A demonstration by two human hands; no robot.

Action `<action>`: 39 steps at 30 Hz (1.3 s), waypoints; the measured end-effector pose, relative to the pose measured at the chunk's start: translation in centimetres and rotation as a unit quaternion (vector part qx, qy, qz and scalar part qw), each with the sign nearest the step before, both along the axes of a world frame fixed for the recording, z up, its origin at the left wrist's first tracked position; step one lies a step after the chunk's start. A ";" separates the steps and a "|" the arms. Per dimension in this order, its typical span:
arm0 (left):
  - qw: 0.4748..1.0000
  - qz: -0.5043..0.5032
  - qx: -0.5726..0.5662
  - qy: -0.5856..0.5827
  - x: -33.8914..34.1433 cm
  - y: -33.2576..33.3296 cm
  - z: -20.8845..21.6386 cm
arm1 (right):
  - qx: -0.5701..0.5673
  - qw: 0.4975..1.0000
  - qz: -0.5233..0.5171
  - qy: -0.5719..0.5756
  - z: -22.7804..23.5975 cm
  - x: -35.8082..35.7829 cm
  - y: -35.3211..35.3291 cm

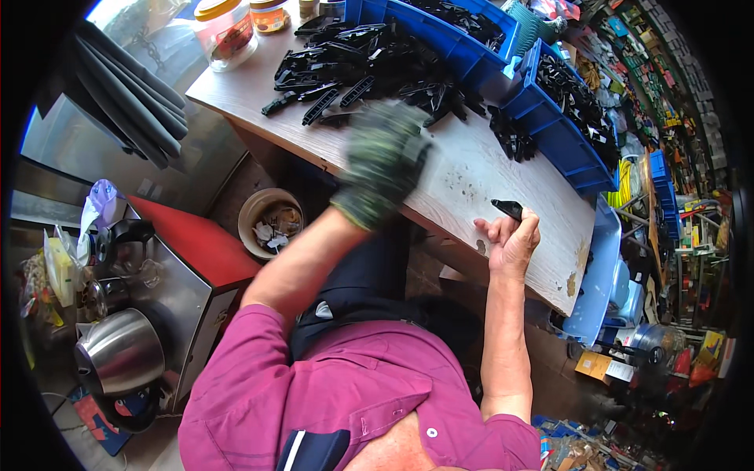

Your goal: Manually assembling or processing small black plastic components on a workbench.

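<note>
My left hand (381, 161), in a dark green camouflage-patterned glove, is over the table's near edge, just in front of a heap of black plastic parts (377, 59). Motion smears its fingers, so whether it holds anything cannot be made out. My bare right hand (512, 239) is raised at the right part of the table, pinching a small, long black plastic part (507, 208) between thumb and fingers. A smaller cluster of the same black parts (512, 135) lies on the table beyond it, beside a blue bin.
Blue bins (550, 118) with black parts line the table's far side. Plastic jars (224, 35) stand at the far left of the whitish table (463, 177). Below is a waste bucket (250, 216); a steel kettle (122, 353) sits at left. A blue chair (601, 275) is at right.
</note>
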State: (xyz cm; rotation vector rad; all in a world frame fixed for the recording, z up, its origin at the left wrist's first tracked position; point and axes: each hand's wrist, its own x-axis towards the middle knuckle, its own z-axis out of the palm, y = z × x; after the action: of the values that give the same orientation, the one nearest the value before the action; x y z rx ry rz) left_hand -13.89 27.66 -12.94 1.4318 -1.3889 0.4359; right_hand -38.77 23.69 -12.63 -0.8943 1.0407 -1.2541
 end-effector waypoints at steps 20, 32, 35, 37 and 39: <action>0.965 0.023 0.221 -0.138 7.7 2.1 -0.8 | 0.047 0.994 -0.095 0.021 1.2 -2.5 -2.5; 0.999 -0.039 0.032 0.014 4.5 0.9 -1.2 | 0.082 0.878 -0.462 0.093 1.8 -14.1 -8.2; 0.899 -0.272 0.029 0.343 -0.4 -0.2 -0.7 | 0.071 0.946 -0.308 0.076 1.0 -12.5 -7.4; 0.936 -0.270 0.036 0.224 -2.3 -2.2 -1.8 | 0.059 0.964 -0.244 0.087 0.7 -10.2 -6.9; 0.971 -0.207 0.116 0.022 -4.1 -3.4 -1.0 | 0.046 0.977 -0.182 0.098 0.9 -8.0 -6.5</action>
State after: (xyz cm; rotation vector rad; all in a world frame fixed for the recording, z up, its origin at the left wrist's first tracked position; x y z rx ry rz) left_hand -17.95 24.22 -13.90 1.2768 -1.6935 -0.0289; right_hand -46.76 17.18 -11.77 -0.7901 1.4575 -1.4246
